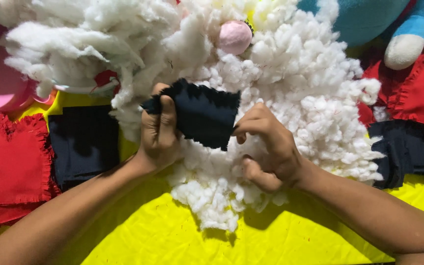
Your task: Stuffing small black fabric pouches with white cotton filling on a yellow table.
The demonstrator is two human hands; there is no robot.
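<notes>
My left hand [159, 128] grips the left end of a small dark navy fabric piece [202, 113] with frayed edges, held above a big heap of white stuffing fibre [290, 83]. My right hand [269, 147] pinches the fabric's lower right corner with thumb and fingertips, the other fingers curled over the fibre. Both forearms reach in from the bottom corners across a yellow cloth [148, 230].
Red frilled fabric pieces [11, 167] and a navy piece [84, 142] lie at the left. More red fabric [418, 93] and navy fabric [413, 152] lie at the right. A pink ball [234, 37] sits in the fibre; a blue-and-white plush toy [408, 34] is at top right.
</notes>
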